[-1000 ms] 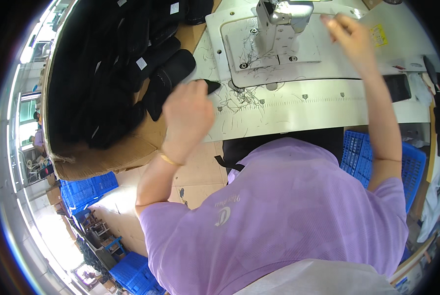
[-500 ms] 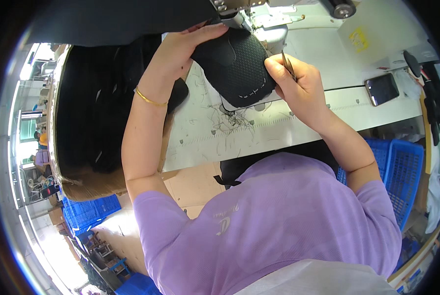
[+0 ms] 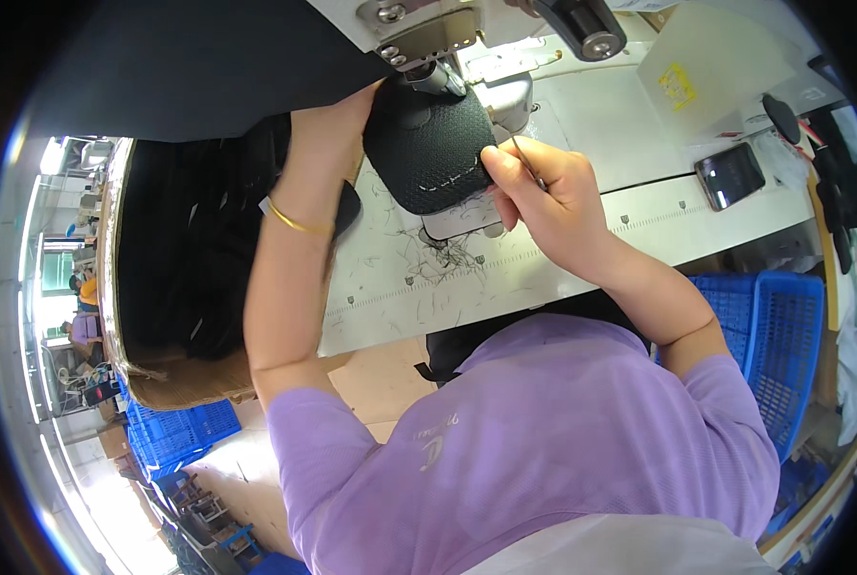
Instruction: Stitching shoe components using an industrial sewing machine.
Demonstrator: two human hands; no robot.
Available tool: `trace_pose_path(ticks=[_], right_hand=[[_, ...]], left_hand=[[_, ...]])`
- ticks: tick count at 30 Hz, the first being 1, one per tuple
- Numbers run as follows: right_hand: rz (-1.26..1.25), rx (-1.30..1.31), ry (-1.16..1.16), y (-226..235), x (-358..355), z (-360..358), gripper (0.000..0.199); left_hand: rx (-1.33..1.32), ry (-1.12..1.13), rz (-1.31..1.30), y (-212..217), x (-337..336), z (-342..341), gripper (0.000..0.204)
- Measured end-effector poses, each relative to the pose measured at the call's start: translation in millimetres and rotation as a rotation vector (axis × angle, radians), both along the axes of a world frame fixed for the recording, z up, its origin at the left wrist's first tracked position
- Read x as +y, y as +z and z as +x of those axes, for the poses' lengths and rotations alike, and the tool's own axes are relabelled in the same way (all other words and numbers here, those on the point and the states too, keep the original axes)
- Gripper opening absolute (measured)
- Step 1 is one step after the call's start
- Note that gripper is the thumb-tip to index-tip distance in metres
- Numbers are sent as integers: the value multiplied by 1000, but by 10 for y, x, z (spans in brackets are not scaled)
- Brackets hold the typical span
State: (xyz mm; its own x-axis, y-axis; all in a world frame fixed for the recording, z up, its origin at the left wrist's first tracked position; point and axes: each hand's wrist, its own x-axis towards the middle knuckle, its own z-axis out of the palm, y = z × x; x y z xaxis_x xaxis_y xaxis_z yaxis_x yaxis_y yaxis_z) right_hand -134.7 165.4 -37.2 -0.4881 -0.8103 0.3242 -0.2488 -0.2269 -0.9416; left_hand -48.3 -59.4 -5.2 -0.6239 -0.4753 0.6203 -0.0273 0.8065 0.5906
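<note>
The right hand [image 3: 544,187] pinches the near edge of the black mesh piece [image 3: 428,153], just below the sewing machine head [image 3: 428,34]. The left hand [image 3: 337,120] grips its left side; farther left sits a cardboard box [image 3: 160,374].

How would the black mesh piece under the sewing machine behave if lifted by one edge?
The black mesh piece would likely flop: it curves over the machine arm between the left hand and right hand. It looks thin, so probably light. Its woven texture suggests little slipping.
</note>
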Motion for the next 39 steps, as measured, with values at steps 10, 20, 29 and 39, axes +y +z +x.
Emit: trace_pose_path(ticks=[10, 20, 29, 39], right_hand=[[52, -250, 88, 27, -8, -2, 40], [-4, -220, 41, -29, -156, -89, 36], [-47, -207, 0, 22, -220, -102, 32], [-59, -227, -24, -9, -221, -110, 35]], left_hand=[[240, -104, -1121, -407, 464, 280, 20], [241, 36, -1145, -445, 371, 114, 22], [195, 173, -1111, -436, 441, 51, 30], [38, 249, -1111, -266, 862, 128, 26]])
